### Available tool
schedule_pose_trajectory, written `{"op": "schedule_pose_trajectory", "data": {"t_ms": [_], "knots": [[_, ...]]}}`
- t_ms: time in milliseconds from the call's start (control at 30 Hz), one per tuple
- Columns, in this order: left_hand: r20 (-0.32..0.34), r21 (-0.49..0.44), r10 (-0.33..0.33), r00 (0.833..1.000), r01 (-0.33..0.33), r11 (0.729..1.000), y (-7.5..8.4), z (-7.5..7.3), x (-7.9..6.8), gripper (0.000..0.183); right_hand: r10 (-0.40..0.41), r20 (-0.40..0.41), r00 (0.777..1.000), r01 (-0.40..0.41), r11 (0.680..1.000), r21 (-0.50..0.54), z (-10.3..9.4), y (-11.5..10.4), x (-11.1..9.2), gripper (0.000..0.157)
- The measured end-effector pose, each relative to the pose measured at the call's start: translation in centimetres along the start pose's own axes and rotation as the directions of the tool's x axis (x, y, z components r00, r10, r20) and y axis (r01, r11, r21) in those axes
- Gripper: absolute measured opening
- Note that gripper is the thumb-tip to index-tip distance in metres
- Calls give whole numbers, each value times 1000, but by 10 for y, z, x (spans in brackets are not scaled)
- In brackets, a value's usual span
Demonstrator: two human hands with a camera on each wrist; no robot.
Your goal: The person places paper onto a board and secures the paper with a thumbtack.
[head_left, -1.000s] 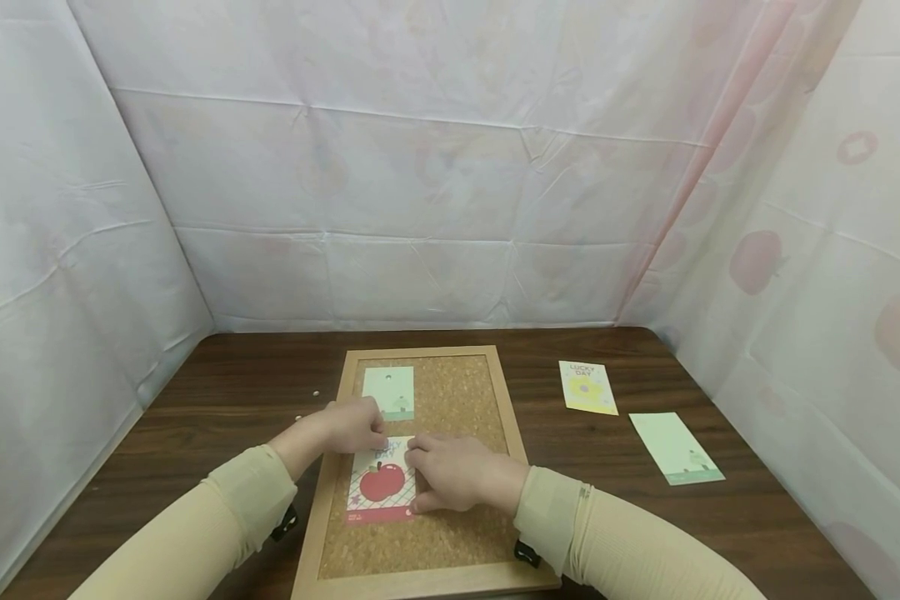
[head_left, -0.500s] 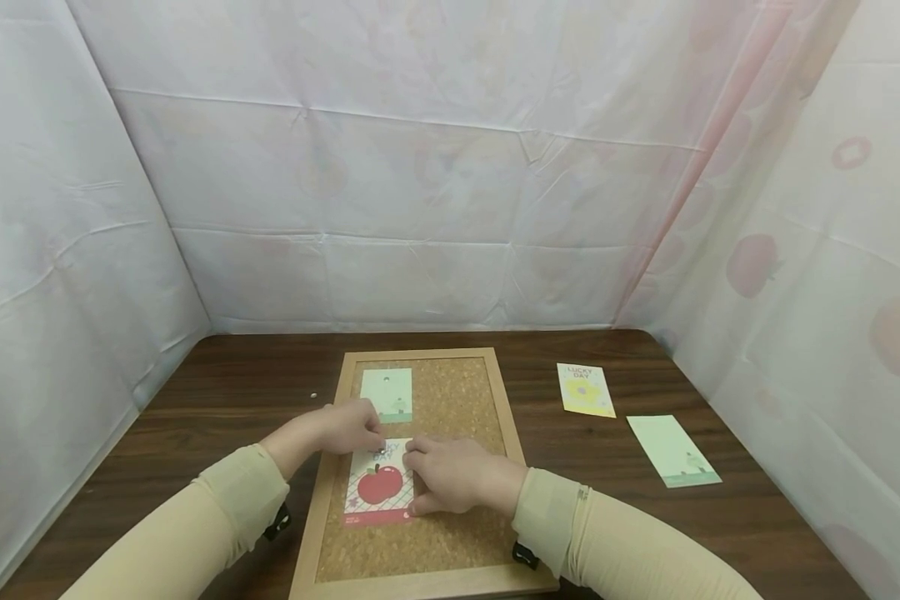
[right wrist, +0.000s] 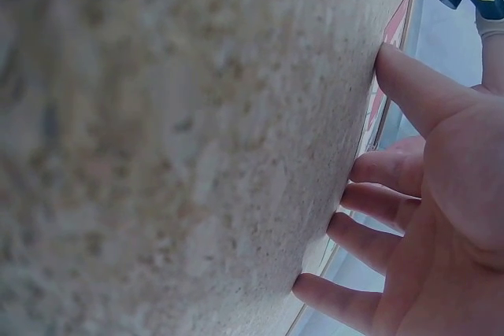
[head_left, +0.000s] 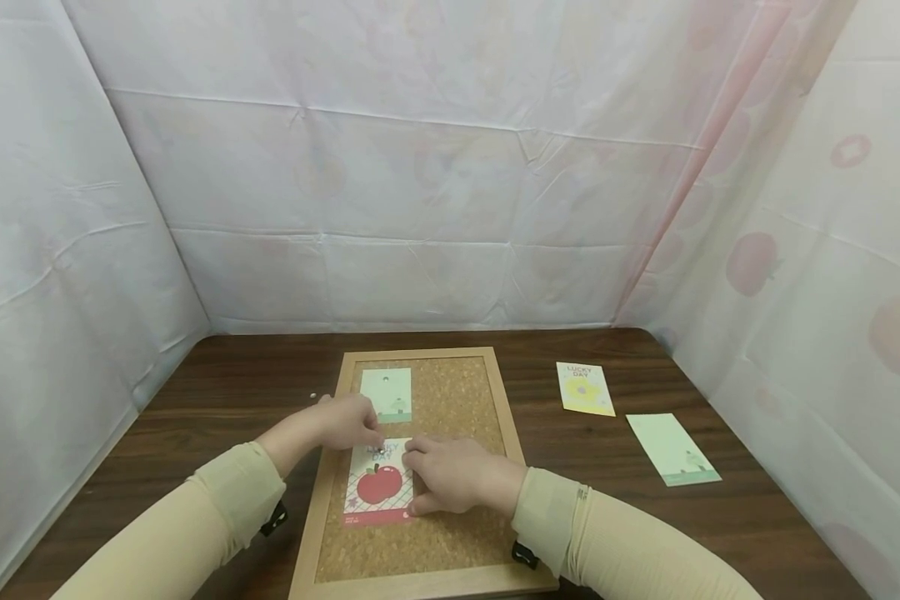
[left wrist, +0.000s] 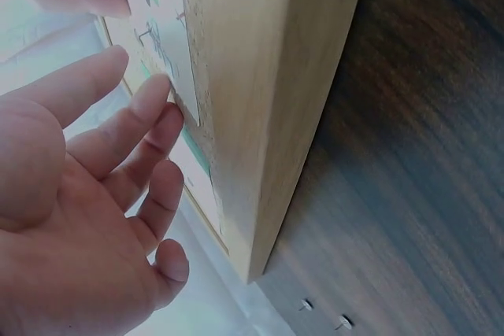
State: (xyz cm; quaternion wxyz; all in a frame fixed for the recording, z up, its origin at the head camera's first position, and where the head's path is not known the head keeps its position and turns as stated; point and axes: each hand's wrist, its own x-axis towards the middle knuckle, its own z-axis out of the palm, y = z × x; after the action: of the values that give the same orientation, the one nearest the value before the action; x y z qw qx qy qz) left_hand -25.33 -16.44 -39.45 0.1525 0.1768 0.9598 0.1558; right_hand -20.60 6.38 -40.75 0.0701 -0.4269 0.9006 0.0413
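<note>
A cork board (head_left: pixel 450 392) in a pale wooden frame (left wrist: pixel 260 116) lies flat on the dark wooden table (head_left: pixel 232 392). A card with a red apple (head_left: pixel 377 485) lies on its left half, below a small pale green card (head_left: pixel 387 393). My left hand (head_left: pixel 367 432) reaches over the frame, and its loosely straight fingertips (left wrist: pixel 153 92) touch the apple card's top edge. My right hand (head_left: pixel 420 471) lies flat, with its thumb on the card's right side and its fingers (right wrist: pixel 370 194) spread on the cork. What lies under the left fingertips is hidden.
A yellow "Lucky Day" card (head_left: pixel 585 388) and a pale green card (head_left: pixel 672 450) lie on the table right of the board. Two small pins (left wrist: pixel 323 314) lie on the table left of the frame. White sheeting walls in the table on three sides.
Both hands stay on the apple card. Only the view has shifted slightly.
</note>
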Motion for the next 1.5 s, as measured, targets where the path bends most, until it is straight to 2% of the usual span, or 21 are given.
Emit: {"op": "schedule_pose_trajectory", "data": {"t_ms": [200,367,600,1067,1500], "knots": [[-38,52,-1,999,3,999,2,2,1,21,4,0,1000,-4,1000,0,0,0,1,59],[-49,70,-20,999,24,997,2,6,3,21,-1,2,1000,1,1000,6,1,0,1,60],[-68,94,-13,998,20,995,2,9,5,26,1,-1,1000,-1,1000,9,3,1,1,59],[-73,129,-17,997,26,991,5,9,5,23,1,-3,1000,-1,1000,17,5,2,2,59],[-70,119,-16,997,24,993,8,6,2,28,-1,1,1000,1,1000,12,4,1,3,60]]}}
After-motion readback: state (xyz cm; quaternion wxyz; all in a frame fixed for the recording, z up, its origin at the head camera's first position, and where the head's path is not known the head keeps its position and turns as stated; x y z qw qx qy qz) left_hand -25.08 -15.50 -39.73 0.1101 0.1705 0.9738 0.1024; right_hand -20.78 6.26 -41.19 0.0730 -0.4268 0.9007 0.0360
